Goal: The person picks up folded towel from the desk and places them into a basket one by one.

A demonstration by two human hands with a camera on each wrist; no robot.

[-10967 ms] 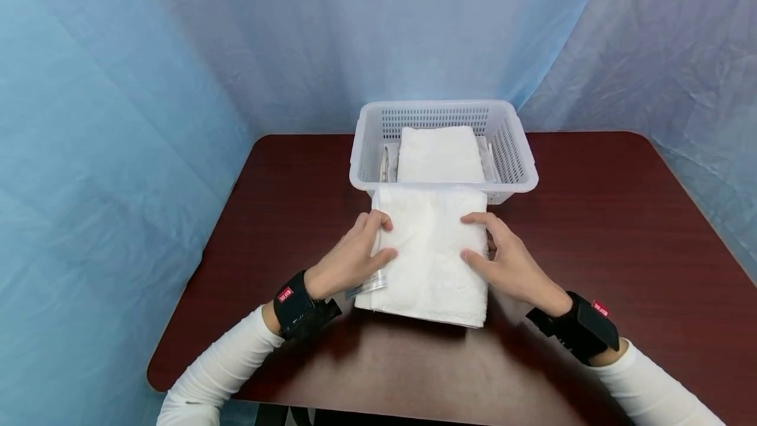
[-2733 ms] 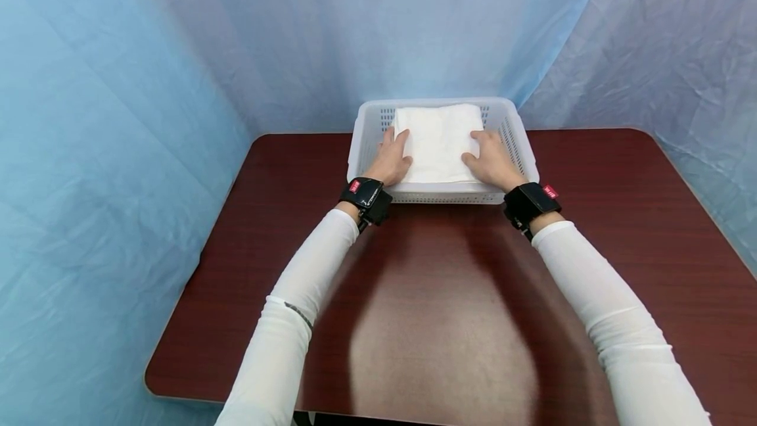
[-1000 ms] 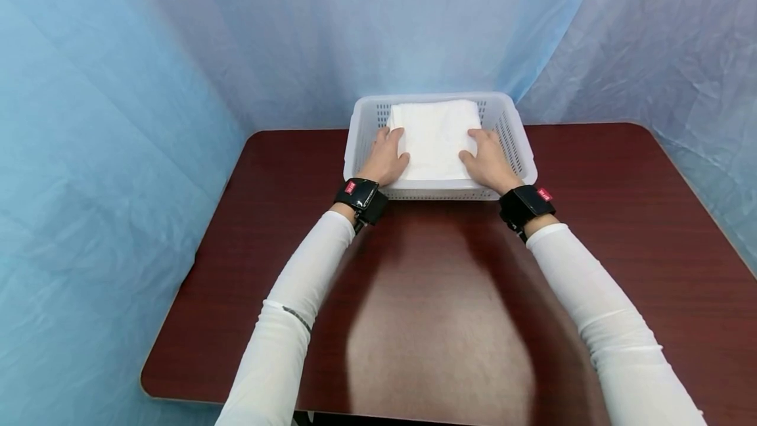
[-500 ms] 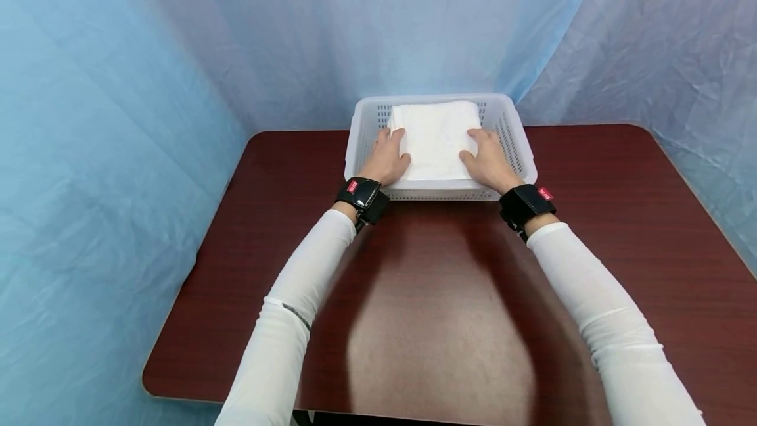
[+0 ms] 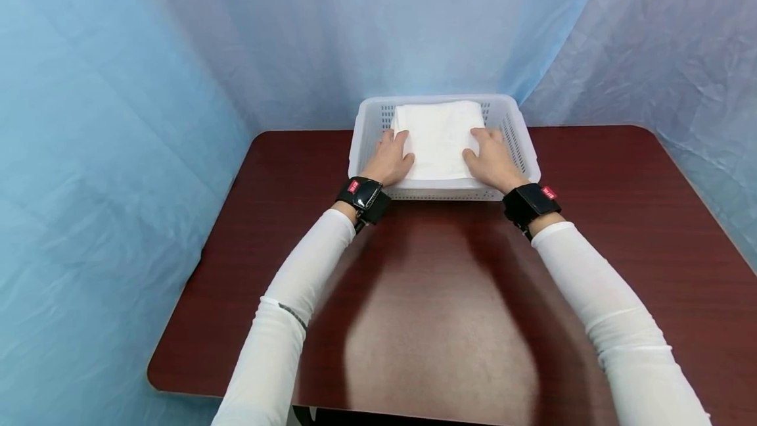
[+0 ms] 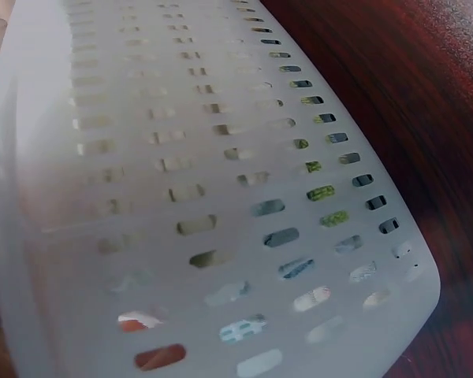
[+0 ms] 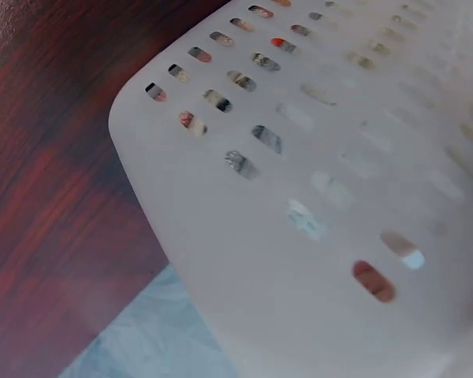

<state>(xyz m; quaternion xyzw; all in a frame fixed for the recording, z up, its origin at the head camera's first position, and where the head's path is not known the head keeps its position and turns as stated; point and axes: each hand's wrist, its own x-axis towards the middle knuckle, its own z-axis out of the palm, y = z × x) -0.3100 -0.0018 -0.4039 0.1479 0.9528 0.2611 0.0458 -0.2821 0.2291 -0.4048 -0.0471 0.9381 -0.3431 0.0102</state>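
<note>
A folded white towel [image 5: 440, 140] lies on top inside the white plastic basket [image 5: 449, 185], in the head view. My left hand [image 5: 387, 158] reaches over the front rim and rests at the towel's left edge, thumb and index finger on its top. At the opposite edge, my right hand [image 5: 492, 158] lies the same way, fingers spread and tips on the cloth. Some fingers of both hands drop out of sight beside the towel. The left wrist view is filled by the slotted basket wall [image 6: 236, 201]; the right wrist view shows the basket's corner [image 7: 244, 228].
The basket stands at the back of a dark red-brown table [image 5: 440, 294]. Blue cloth curtains [image 5: 331, 31] hang close behind it and at the left. Through the basket's slots, yellow-green and grey contents show.
Eleven seconds ago the hands held a white towel in front of the basket; now a white towel lies inside, between them. Over the last few seconds the hands have stayed put.
</note>
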